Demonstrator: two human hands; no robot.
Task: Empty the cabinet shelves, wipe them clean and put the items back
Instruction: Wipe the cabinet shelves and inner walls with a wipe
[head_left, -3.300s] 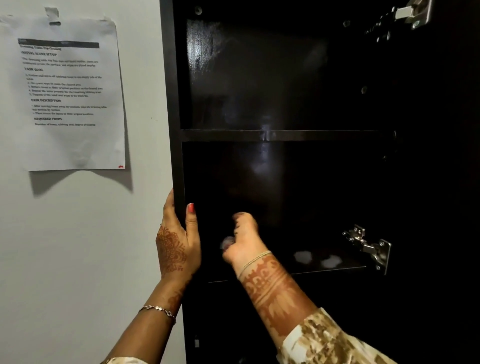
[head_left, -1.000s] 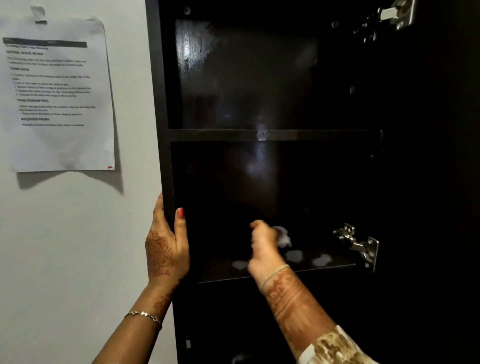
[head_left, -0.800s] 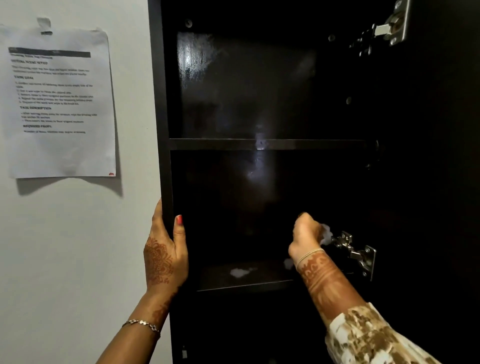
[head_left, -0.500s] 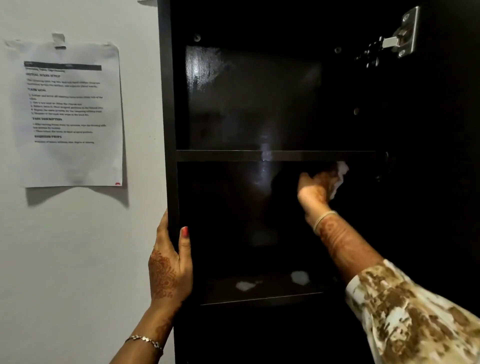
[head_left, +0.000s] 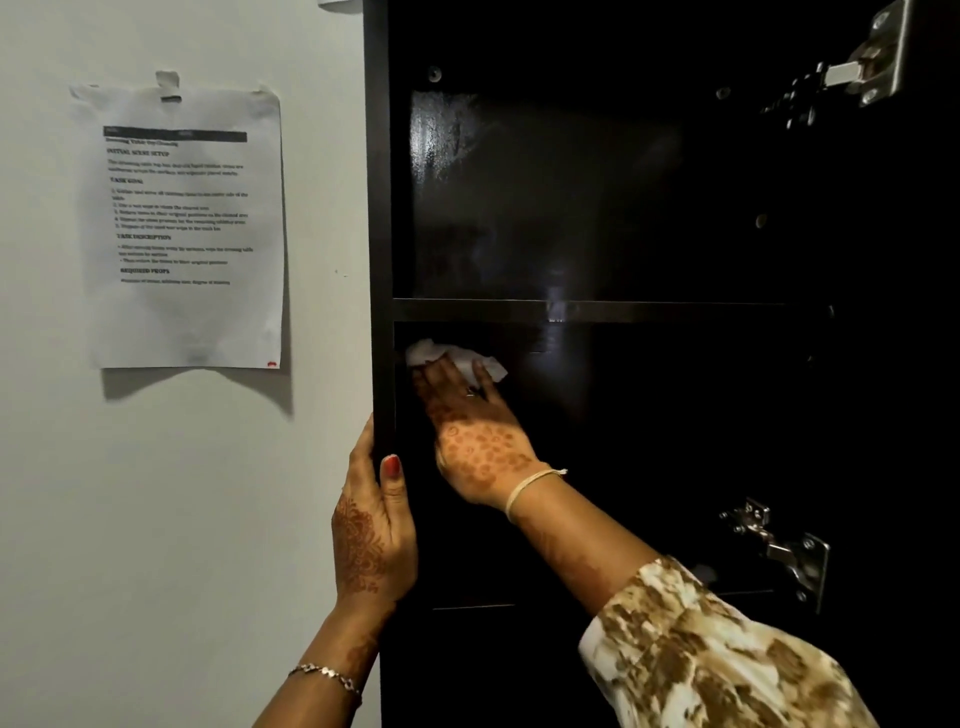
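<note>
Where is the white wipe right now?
In the head view, the white wipe is under the right hand's fingers, pressed against the cabinet's dark interior at the upper left of the lower compartment, just below the middle shelf.

One view only, from your head: it faces forward and slightly up, close to the open dark cabinet (head_left: 623, 208), which fills centre and right. The wall (head_left: 156, 493) with its taped sheet (head_left: 187, 228) takes the left; your forearms enter from below.

right hand (head_left: 480, 447) pressing wipe (head_left: 435, 354), left hand (head_left: 371, 525) gripping cabinet (head_left: 378, 260)
</note>
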